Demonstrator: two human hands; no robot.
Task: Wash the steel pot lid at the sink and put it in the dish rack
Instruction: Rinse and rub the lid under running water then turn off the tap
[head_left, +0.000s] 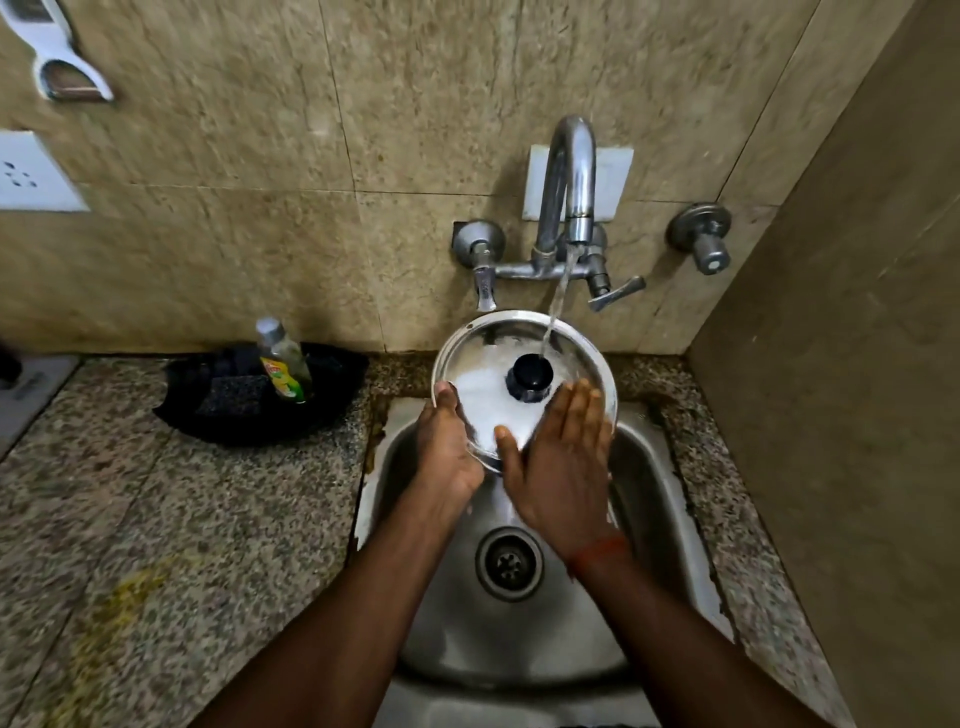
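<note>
A round steel pot lid (488, 358) with a black knob (530, 376) is held tilted over the steel sink (654, 467), its top facing me. White foam covers its lower left part. Water runs from the tap (574, 176) onto the lid just beside the knob. My left hand (449, 447) grips the lid's lower left rim. My right hand (563, 462) lies flat on the lid's lower right face, fingers spread, touching it without gripping.
A black tray (218, 415) on the granite counter left of the sink holds a dish soap bottle (285, 364) and a dark scrub pad (228, 395). The sink drain (509, 564) lies below my hands. A tiled wall stands close on the right.
</note>
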